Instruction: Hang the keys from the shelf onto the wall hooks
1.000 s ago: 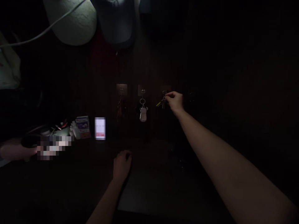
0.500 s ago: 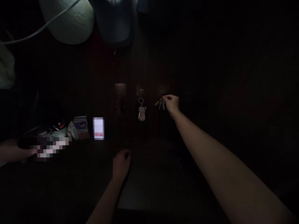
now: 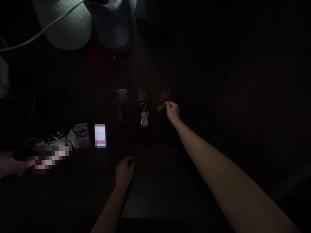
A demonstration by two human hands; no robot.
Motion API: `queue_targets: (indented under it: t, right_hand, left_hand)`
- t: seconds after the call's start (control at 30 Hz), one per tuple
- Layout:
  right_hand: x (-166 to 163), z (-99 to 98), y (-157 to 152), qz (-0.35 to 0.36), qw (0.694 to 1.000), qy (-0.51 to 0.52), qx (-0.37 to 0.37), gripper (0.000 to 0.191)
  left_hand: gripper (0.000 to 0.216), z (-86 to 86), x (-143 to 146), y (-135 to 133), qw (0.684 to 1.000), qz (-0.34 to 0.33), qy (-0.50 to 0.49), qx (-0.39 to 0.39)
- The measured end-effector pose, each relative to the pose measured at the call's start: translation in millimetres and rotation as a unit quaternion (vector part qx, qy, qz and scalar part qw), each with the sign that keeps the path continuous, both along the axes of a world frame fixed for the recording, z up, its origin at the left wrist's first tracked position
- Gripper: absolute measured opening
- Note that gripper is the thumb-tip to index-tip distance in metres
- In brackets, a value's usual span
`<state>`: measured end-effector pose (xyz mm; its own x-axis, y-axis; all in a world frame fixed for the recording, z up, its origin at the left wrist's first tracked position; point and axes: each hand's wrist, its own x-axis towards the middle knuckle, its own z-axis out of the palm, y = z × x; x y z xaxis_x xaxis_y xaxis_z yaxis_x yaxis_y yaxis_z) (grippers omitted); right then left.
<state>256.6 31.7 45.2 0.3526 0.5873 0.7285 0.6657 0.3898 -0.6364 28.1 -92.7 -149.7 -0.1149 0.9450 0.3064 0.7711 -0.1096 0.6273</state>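
Note:
The scene is very dark. My right hand [image 3: 173, 111] reaches forward to a dark wall and pinches a bunch of keys [image 3: 161, 108] just under the third small hook [image 3: 165, 96]. Two more hooks sit to the left: the middle one carries a key ring with a pale fob [image 3: 144, 117], the left one a dark reddish bunch [image 3: 121, 111]. My left hand [image 3: 124, 172] rests curled on the dark surface below, and I cannot see anything in it.
Two caps [image 3: 65, 27] hang high on the left with a white cord across them. A lit phone screen [image 3: 100, 135], a small box [image 3: 81, 133] and clutter lie at the left. Another person's hand [image 3: 11, 163] shows at the left edge.
My right hand with the keys has dropped slightly below the hook and drifted left in the picture. The view has shifted a little. My left hand has stayed put.

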Motion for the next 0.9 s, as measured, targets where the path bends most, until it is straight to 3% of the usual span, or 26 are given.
queue_targets:
  t: [0.33, 0.5, 0.73, 0.9]
  right_hand:
    - [4, -42.6, -24, 0.066, 0.996, -0.015, 0.061, 0.032]
    - [0, -87.8, -50, 0.119, 0.992, -0.023, 0.034, 0.032]
    - [-4, -158.9, -90, 0.178, 0.981, -0.027, -0.065, 0.032]
    - [-1, -192.3, -105, 0.192, 0.974, -0.028, -0.118, 0.027]
  left_hand:
    - [0.018, 4.7, 1, -3, 1.0, -0.001, 0.005, -0.013]
    - [0.019, 2.6, 1, -1, 1.0, -0.001, -0.009, -0.012]
    - [0.017, -5.4, -1, 4, 0.998, 0.015, -0.046, 0.029]
    - [0.018, -6.3, -2, 5, 0.999, 0.011, -0.042, 0.03]
